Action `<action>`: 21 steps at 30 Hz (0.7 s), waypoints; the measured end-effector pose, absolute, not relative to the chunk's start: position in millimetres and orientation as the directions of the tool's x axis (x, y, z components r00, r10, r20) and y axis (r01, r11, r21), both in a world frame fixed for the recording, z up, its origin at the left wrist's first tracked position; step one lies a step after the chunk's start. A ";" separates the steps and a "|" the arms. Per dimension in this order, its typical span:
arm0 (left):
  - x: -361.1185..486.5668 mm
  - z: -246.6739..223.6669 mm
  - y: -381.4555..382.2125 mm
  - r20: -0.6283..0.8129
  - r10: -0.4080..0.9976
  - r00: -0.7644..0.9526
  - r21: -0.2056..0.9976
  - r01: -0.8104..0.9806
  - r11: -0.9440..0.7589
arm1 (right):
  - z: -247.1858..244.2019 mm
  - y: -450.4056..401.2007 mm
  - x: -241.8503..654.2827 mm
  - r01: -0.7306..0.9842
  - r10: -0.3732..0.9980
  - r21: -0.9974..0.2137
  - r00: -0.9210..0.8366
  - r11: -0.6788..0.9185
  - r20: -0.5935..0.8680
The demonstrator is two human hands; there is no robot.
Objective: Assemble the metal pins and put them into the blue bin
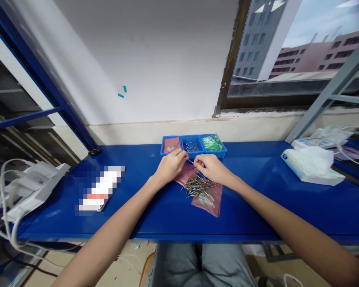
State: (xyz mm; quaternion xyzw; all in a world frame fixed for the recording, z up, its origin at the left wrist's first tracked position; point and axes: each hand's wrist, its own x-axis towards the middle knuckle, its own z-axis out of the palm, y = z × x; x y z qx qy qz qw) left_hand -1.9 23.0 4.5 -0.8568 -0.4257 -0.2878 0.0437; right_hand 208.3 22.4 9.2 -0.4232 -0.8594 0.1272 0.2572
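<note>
My left hand (172,164) is closed in a pinch just in front of the blue bins, and my right hand (208,166) is closed beside it. A thin metal piece (190,162) spans the small gap between their fingertips. Below the hands lies a loose pile of metal pins (197,186) on pink plastic bags (214,207). Behind them stand joined blue bins: the left bin (171,145) holds a pink bag, the middle bin (192,145) metal pieces, the right bin (212,143) green packets.
A pixelated flat object (103,189) lies on the blue table (158,219) at the left. Near the left edge are white power strips (38,191) with cables. A tissue pack (312,165) sits at the right, with more white devices behind it.
</note>
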 end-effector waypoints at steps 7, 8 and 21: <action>-6.8 11.1 23.7 0.591 0.647 0.482 0.142 0.727 -0.672 | 7.1 23.6 209.5 0.691 0.824 -0.450 -0.463 0.566 0.326; -6.4 10.5 23.2 0.578 0.639 0.508 0.136 0.712 -0.689 | 7.5 23.4 209.2 0.684 0.822 -0.456 -0.460 0.569 0.335; -1.9 10.6 16.3 0.548 0.576 0.607 0.039 0.669 -0.742 | 17.1 16.2 200.0 0.530 0.845 -0.670 -0.434 0.519 0.312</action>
